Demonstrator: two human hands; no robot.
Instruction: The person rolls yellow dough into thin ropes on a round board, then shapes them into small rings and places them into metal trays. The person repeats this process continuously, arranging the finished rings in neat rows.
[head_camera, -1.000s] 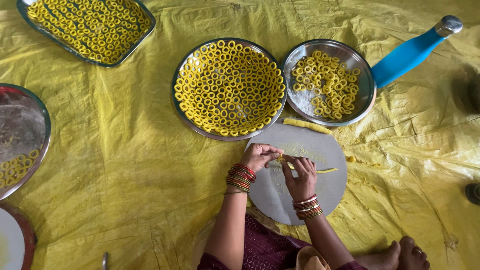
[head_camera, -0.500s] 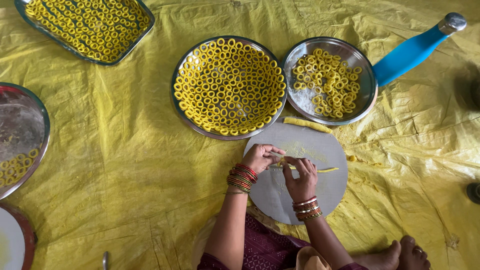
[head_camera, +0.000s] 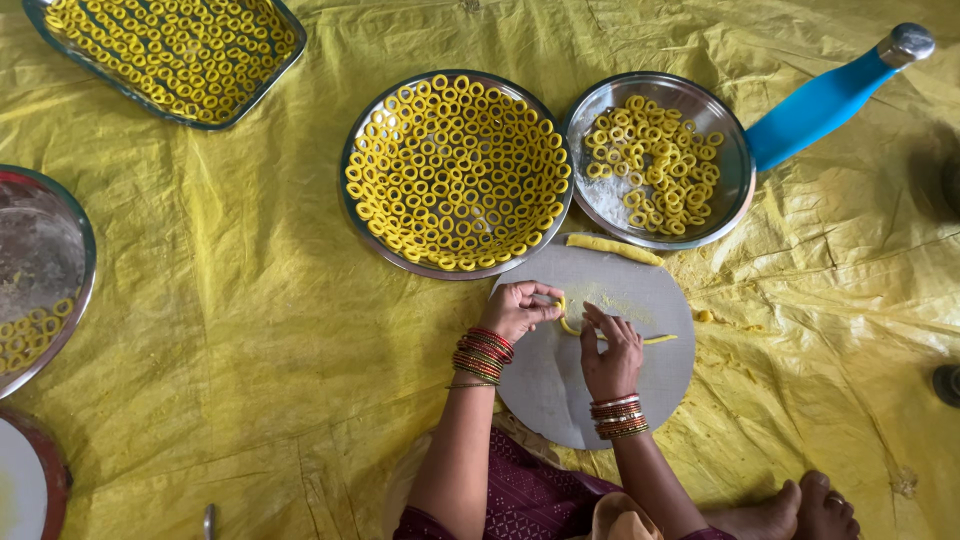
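My left hand and my right hand meet over a round grey board on the yellow sheet. Between their fingertips they pinch a thin yellow dough strand, curved at its near end. The rest of that strand trails right across the board. A thicker dough roll lies at the board's far edge. Both wrists wear red and gold bangles.
A round steel plate packed with yellow dough rings sits beyond the board, a second plate with several rings beside it. A blue-handled tool lies at the right. A tray of rings is far left, more plates at the left edge.
The dough strand's near end has been bent into a curve between the fingertips. Both hands stay over the board, barely shifted.
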